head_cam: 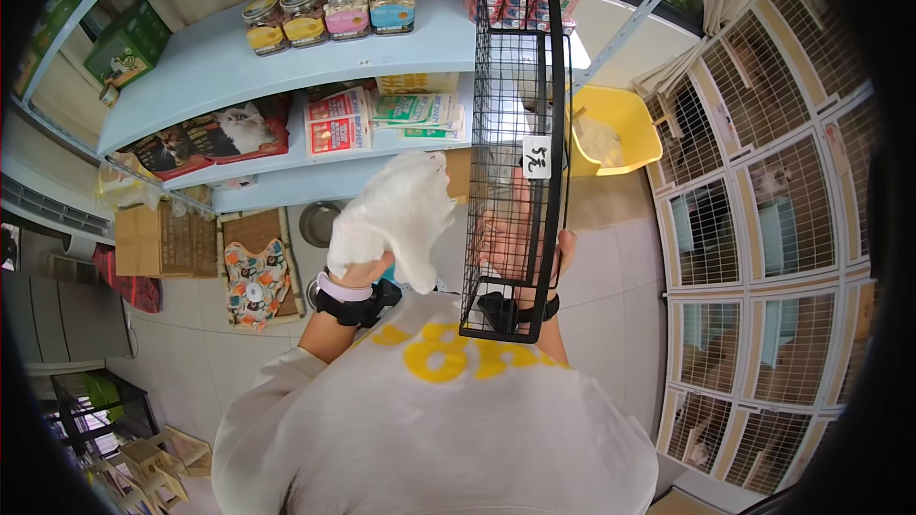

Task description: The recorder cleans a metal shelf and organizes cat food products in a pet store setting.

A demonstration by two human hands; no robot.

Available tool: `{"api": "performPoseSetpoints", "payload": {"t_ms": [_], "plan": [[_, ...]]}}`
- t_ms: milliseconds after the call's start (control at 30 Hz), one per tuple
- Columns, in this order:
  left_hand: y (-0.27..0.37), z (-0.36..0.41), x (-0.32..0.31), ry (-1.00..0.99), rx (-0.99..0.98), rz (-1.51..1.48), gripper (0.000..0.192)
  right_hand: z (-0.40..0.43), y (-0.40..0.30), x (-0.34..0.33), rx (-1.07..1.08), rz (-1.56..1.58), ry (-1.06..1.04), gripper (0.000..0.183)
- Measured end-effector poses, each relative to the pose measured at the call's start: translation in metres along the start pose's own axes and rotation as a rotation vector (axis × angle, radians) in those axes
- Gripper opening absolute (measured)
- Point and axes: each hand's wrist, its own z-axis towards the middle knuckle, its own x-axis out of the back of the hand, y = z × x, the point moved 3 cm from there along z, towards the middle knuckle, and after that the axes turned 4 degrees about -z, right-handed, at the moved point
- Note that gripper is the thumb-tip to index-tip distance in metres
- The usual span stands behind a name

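A black wire mesh basket (509, 229) is held up on its side by my right hand (526, 229), whose palm and fingers show through the mesh, with the thumb at the outer edge. A small white price card (537, 157) with handwriting hangs on the basket's rim. My left hand (390, 222) holds a crumpled white cloth (401, 204), which covers most of the fingers. The cloth is left of the basket, with a gap between them. Both wrists wear black bands.
Ahead is a light blue shelf (422, 57) with treat jars (347, 7), pet food bags (236, 132) and small packets (336, 121). A yellow bin (622, 132) stands right of it. Wire cages (773, 214) line the right side. On the left are a cardboard box (164, 239) and a patterned mat (257, 286).
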Motion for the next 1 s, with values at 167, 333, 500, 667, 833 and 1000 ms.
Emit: {"api": "performPoseSetpoints", "payload": {"t_ms": [167,333,500,667,833,1000], "plan": [[0.003,0.009,-0.010,-0.072,-0.007,-0.123,0.045,0.006,-0.010,-0.006,0.010,-0.041,0.003,0.093],[0.020,0.012,-0.023,-0.044,-0.237,0.355,0.051,0.004,-0.025,-0.030,0.004,-0.250,0.014,0.097],[0.055,0.039,-0.048,-0.052,-0.325,0.835,0.051,0.003,-0.028,-0.048,-0.055,-0.470,-0.006,0.102],[0.042,0.022,-0.062,-0.117,-0.316,0.865,0.051,0.000,-0.029,-0.058,-0.084,-0.600,-0.025,0.107],[0.034,0.009,-0.062,-0.132,-0.289,0.826,0.051,-0.001,-0.030,-0.069,-0.101,-0.620,-0.094,0.112],[0.035,0.007,-0.065,-0.129,-0.284,0.799,0.051,-0.003,-0.035,-0.075,-0.065,-0.667,-0.089,0.112]]}}
